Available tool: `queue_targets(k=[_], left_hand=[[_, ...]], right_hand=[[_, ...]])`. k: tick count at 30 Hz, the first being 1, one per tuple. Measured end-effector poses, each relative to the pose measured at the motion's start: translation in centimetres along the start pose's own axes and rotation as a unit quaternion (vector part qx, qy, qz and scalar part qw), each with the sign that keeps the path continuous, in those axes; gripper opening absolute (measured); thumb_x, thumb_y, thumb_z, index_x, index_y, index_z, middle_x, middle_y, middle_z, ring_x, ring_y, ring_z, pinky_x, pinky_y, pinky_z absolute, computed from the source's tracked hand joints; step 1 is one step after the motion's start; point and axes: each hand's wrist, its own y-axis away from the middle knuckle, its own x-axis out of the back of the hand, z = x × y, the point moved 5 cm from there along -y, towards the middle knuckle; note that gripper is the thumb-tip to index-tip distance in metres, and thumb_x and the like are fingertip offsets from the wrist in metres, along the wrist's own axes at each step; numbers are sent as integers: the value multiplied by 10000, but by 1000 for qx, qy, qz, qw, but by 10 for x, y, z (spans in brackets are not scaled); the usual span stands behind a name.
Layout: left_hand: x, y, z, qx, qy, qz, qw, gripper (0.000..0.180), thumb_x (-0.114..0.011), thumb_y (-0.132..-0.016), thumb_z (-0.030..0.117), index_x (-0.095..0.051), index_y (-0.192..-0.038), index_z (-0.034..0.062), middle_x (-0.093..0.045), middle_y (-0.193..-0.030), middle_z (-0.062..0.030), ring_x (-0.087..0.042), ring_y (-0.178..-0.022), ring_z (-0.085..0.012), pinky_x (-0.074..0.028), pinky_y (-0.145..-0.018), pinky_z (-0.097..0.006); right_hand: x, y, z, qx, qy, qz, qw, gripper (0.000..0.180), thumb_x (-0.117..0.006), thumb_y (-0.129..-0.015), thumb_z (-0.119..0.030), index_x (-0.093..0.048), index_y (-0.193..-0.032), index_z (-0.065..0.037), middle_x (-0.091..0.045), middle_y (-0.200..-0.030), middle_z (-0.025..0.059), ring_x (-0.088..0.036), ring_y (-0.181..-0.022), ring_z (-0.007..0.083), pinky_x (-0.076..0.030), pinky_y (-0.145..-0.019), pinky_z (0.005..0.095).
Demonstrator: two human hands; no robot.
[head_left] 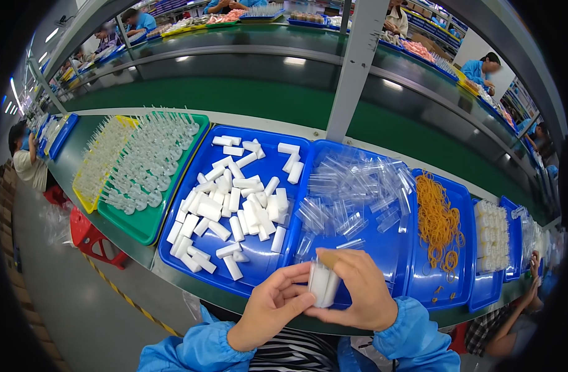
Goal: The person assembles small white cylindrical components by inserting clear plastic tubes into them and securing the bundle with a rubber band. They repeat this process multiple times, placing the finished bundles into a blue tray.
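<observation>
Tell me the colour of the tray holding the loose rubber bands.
Blue: the plastic tray under the orange rubber bands shows best in the head view, right of centre.

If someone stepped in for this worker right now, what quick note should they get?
Left hand and right hand: both grip one small bundle of white tubes over the bench's near edge.
Loose white tubes fill the blue tray ahead; clear sleeves lie in the next tray, orange rubber bands to the right.
Done: finished bundles stacked far right.
Left: many loose tubes; the held bundle shows no band.
</observation>
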Motion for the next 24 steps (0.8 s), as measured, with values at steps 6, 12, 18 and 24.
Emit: queue_targets(k=[6, 12, 18, 24], left_hand=[[-1, -3, -6, -6, -39, -19, 999, 554, -611, -985, 73, -355, -1461, -44, -531, -1363, -183, -575, -1209, -215, -493, -1003, -323], [2, -4, 0, 50, 109, -43, 992, 640, -592, -999, 123, -258, -1529, -9, -480, -1430, -188, -538, -1273, -244, -448, -1064, -380], [-8, -8, -1, 101, 219, -61, 969, 703, -671, -928, 122, -295, -1504, -22, -545, -1346, -169, -575, -1187, -244, -476, -993, -425], [1, -5, -7, 105, 123, -48, 986, 579, -679, -904, 37, -415, -1416, -14, -594, -1201, -121, -601, -1059, -212, -509, -885, -387]], right_hand=[[-6, 8, -1, 70, 64, -32, 995, 717, -879, -663, -305, -589, -1254, -22, -614, -1288, 140, -607, -1120, 284, -477, -906, 390], [1, 2, -6, 24, -15, -35, 999, 842, -881, -670, -376, -516, -1339, -17, -491, -1431, 167, -544, -1206, 333, -457, -936, 415], [7, 12, 8, -14, 7, -54, 998, 915, -890, -679, -404, -472, -1393, -11, -540, -1373, 162, -557, -1178, 328, -439, -940, 416], [33, 28, 33, -59, 137, -47, 988, 563, -868, -705, -288, -650, -1157, -33, -637, -1188, 95, -581, -1120, 294, -432, -925, 406]])
